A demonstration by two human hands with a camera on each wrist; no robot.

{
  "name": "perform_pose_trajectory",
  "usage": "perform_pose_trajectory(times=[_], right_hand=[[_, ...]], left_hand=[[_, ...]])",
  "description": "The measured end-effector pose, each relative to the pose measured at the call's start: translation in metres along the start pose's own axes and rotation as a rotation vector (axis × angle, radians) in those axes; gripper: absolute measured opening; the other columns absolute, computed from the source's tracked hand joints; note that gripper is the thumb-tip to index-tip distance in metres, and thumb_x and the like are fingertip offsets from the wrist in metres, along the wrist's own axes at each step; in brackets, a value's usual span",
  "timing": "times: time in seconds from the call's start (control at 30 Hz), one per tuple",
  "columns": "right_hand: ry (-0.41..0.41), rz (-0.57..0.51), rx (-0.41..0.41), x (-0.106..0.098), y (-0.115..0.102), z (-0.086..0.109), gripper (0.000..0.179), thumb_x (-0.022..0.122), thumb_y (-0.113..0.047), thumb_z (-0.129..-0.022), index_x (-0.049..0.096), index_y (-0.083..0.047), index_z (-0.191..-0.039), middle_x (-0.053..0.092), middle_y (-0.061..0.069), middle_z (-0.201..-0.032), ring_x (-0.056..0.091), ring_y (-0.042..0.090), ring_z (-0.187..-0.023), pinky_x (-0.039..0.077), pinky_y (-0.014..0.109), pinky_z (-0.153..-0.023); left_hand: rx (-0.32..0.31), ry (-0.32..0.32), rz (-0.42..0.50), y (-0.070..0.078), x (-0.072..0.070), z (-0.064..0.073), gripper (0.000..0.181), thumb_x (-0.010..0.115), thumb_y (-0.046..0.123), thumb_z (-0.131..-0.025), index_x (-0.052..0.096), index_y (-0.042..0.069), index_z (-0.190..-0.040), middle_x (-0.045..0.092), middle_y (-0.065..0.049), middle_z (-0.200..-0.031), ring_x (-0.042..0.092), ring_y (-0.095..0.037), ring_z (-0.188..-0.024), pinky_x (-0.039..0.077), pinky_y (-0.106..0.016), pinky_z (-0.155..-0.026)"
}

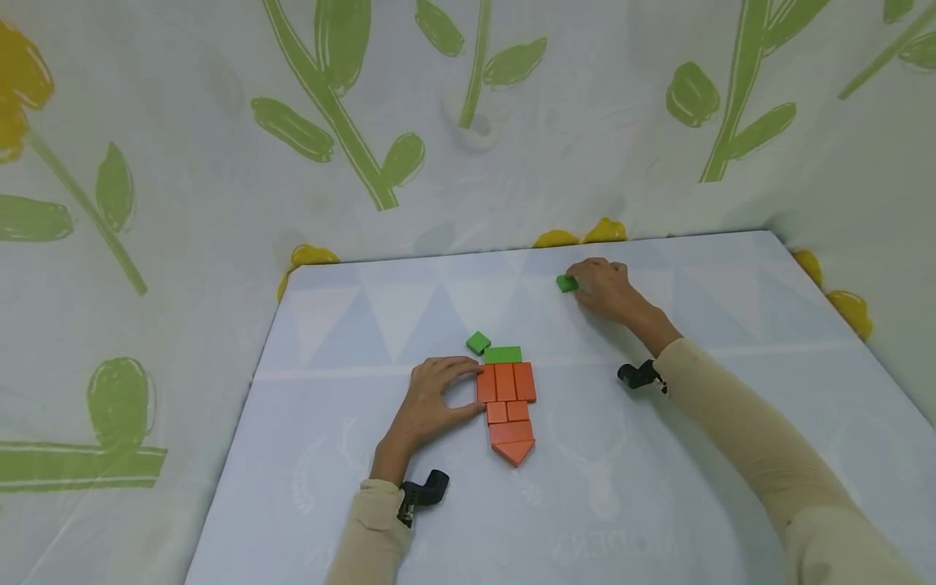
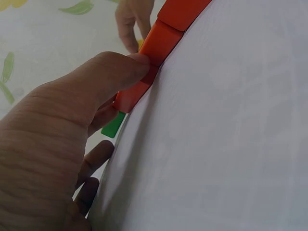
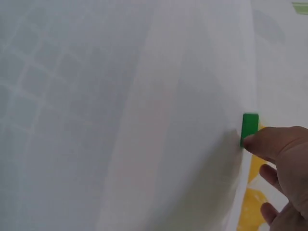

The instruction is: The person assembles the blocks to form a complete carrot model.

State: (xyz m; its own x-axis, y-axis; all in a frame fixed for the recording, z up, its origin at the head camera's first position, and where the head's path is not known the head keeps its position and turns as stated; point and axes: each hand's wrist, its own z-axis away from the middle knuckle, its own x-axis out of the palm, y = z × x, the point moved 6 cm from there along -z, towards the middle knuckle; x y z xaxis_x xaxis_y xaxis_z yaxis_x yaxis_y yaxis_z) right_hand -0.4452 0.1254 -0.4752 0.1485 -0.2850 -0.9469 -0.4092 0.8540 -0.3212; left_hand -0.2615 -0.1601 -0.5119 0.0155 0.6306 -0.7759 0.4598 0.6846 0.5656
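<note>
Orange blocks (image 1: 504, 383) lie flat together on the table in a column, ending in a triangular block (image 1: 515, 452) that points toward me. A green rectangular block (image 1: 503, 355) lies against their far end. My left hand (image 1: 431, 400) rests at the column's left side, its thumb and forefinger spread along the orange edges. In the left wrist view its thumb (image 2: 115, 72) touches the blocks' side. Near the table's far edge, my right hand (image 1: 605, 288) pinches a small green block (image 1: 566, 283), whose free end shows in the right wrist view.
A small green block (image 1: 478, 343) lies turned at an angle, just left of the column's far end. The white table (image 1: 351, 439) has faint printed patterns. Behind it stands a pale wall covering (image 1: 570, 146) with green leaves and yellow flowers.
</note>
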Motion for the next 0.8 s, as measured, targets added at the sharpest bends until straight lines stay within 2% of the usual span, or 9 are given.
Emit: perform_pose_trajectory(times=[0.2,0.37,0.53,0.67,0.8], right_hand=[[0.087,-0.032,-0.014,-0.006,-0.008,0.011,0.035,0.074,-0.012,-0.090,0.067,-0.003,-0.124,0.062,0.016,-0.128,0.041,0.036,-0.130,0.021,0.062,-0.104],[0.147,-0.083,-0.079,-0.002,-0.039,0.029,0.033,0.076,-0.014,-0.088,0.069,-0.006,-0.120,0.067,0.011,-0.120,0.045,0.033,-0.126,0.025,0.061,-0.102],[0.168,-0.111,-0.144,0.006,-0.073,0.048,0.029,0.077,-0.014,-0.087,0.070,-0.008,-0.115,0.068,0.008,-0.114,0.047,0.031,-0.123,0.025,0.061,-0.102],[0.184,-0.108,-0.148,0.013,-0.089,0.059,0.029,0.078,-0.015,-0.085,0.071,-0.009,-0.112,0.068,0.006,-0.112,0.049,0.029,-0.121,0.025,0.060,-0.104],[0.204,-0.102,-0.128,0.020,-0.096,0.066,0.027,0.077,-0.015,-0.085,0.072,-0.009,-0.110,0.070,0.005,-0.110,0.051,0.028,-0.118,0.027,0.059,-0.103]], left_hand=[[0.008,0.004,0.006,0.001,0.000,-0.001,0.053,0.078,0.044,-0.084,0.066,0.025,-0.132,0.058,0.006,-0.136,0.047,-0.021,-0.125,0.029,-0.052,-0.107],[0.007,0.015,0.005,-0.001,-0.001,0.000,0.052,0.079,0.042,-0.083,0.066,0.025,-0.131,0.058,0.007,-0.136,0.047,-0.021,-0.126,0.029,-0.052,-0.107],[0.011,0.012,0.003,0.000,-0.001,0.000,0.051,0.077,0.043,-0.085,0.065,0.025,-0.131,0.058,0.007,-0.137,0.047,-0.020,-0.126,0.028,-0.052,-0.108],[0.000,0.010,0.001,0.000,0.000,0.000,0.051,0.077,0.042,-0.085,0.066,0.025,-0.131,0.058,0.007,-0.137,0.046,-0.020,-0.126,0.027,-0.052,-0.109],[0.004,0.019,0.002,0.000,0.001,0.000,0.051,0.078,0.041,-0.084,0.066,0.025,-0.130,0.058,0.007,-0.136,0.047,-0.020,-0.125,0.028,-0.052,-0.108]])
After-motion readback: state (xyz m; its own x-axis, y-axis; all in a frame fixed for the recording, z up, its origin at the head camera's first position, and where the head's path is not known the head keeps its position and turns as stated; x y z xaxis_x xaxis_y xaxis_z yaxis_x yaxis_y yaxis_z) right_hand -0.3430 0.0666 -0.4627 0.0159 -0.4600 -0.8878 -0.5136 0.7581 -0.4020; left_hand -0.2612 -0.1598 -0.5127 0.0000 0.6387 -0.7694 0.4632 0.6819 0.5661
